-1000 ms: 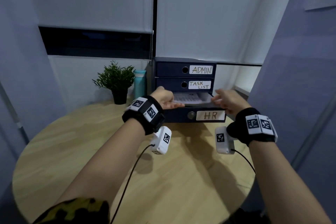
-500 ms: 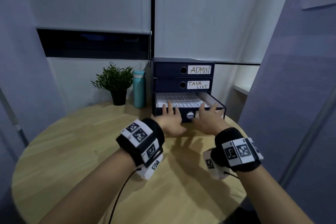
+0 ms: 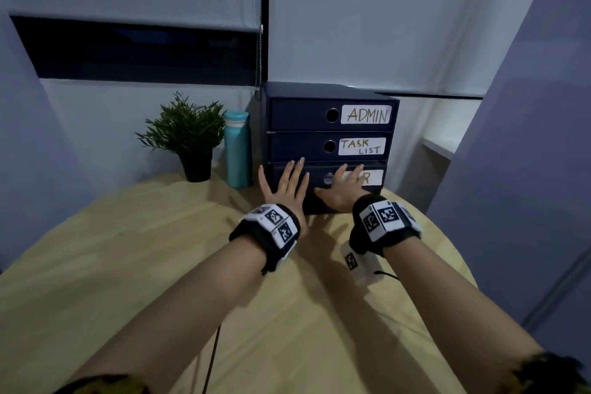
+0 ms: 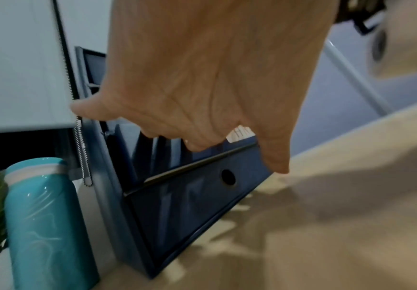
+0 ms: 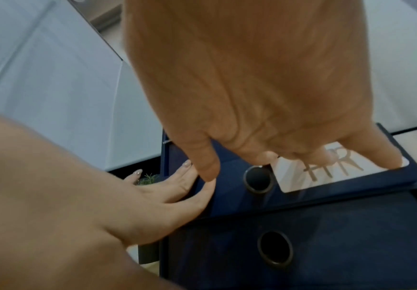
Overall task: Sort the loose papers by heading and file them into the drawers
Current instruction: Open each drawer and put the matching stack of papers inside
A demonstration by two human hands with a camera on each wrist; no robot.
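Left hand [image 3: 285, 186]: flat against the left part of the bottom drawer front, fingers straight and spread, tips up at the drawer's top edge; nothing held.
Right hand [image 3: 344, 187]: flat against the same front, just right of the left hand, fingers straight and lying over the label; nothing held; thumb pointing left, close to the left hand's thumb in the right wrist view.
Bottom drawer [image 3: 319, 173]: lowest of three in the drawer unit; front close to flush with the unit in the head view; dark narrow gap along its top edge in the left wrist view, so possibly not fully in.
HR label [image 5: 331, 172]: white, on the right of the bottom drawer front, partly covered by the right hand's fingers.
Finger hole [image 5: 258, 181]: round, in the middle of the bottom drawer front, just left of the label.
Drawer unit [image 3: 329, 91]: dark blue, upright at the far edge of the table, against the wall.
ADMIN drawer [image 3: 300, 114]: top, pushed in.
TASK LIST drawer [image 3: 297, 146]: middle, pushed in.
Papers: not seen in any view; no loose sheets on the table.
Table [image 3: 134, 265]: round, light wood.
Teal bottle [image 3: 237, 150]: upright, just left of the unit.
Potted plant [image 3: 187, 134]: left of the bottle, near the wall.
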